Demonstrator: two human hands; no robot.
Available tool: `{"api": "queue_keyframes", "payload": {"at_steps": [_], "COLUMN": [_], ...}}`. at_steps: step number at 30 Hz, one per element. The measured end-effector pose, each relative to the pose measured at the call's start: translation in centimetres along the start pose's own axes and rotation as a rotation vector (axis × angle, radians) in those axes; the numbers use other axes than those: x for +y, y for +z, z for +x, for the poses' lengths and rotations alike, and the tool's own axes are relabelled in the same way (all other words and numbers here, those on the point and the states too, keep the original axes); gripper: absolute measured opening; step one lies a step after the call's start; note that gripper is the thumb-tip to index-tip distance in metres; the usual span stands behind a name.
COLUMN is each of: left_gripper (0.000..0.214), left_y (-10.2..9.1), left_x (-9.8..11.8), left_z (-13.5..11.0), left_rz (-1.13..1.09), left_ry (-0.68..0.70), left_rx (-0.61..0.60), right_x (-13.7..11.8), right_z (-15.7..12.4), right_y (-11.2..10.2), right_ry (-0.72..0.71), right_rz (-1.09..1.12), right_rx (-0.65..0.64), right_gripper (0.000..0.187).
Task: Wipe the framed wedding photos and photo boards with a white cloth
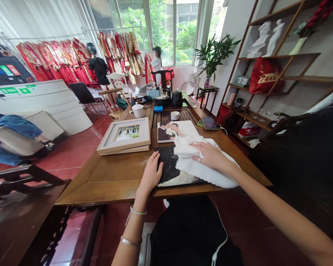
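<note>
A dark photo panel [169, 159] with a pale, dress-like area along its lower part lies flat near the table's front edge. My left hand [153, 170] rests on its left edge, fingers stretched and the thumb apart. Bunched over the panel's right side is a white cloth [211, 170], which hides much of the picture. My right hand [212, 157], wearing a ring, presses down on this cloth and grips it. Just behind the panel lies a wedding photo board [187, 129] of a couple, partly covered by the cloth.
Left of the panel are stacked light frames [105, 142] with a photo on top. Further back on the wooden table [108, 177] stand a lidded white cup [137, 110], a small white bowl [175, 116], a blue box [158, 109] and a phone [211, 123] on a cable.
</note>
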State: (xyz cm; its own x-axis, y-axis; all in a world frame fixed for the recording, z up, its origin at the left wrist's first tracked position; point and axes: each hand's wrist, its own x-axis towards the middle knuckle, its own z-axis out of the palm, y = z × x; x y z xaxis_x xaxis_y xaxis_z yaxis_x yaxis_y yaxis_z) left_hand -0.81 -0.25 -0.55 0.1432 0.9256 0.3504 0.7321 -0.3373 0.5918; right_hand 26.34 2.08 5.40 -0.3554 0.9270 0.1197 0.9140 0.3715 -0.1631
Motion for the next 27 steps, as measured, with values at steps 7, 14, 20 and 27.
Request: {"api": "queue_keyframes", "payload": {"at_steps": [7,14,20,27], "left_gripper": [0.043,0.043,0.044,0.043], "left_y": [0.1,0.1,0.1,0.2], "left_x": [-0.3,-0.2,-0.3,-0.7], "left_z": [0.0,0.1,0.1,0.1], "left_rz": [-0.002,0.003,0.003,-0.012], "left_ry": [0.011,0.000,-0.003,0.015], "left_rx": [0.011,0.003,-0.005,0.001], "right_x": [-4.0,-1.7,-0.1,0.6], "right_z": [4.0,1.2,-3.7,-5.4], "right_y": [-0.3,0.6,-0.4,-3.3], "right_ry": [0.059,-0.266,-0.390,-0.169], "right_rz": [-0.093,0.009,0.041,0.045], "right_rx": [-0.111,0.030,0.058,-0.104], "right_gripper": [0.049,0.052,0.050,0.038]}}
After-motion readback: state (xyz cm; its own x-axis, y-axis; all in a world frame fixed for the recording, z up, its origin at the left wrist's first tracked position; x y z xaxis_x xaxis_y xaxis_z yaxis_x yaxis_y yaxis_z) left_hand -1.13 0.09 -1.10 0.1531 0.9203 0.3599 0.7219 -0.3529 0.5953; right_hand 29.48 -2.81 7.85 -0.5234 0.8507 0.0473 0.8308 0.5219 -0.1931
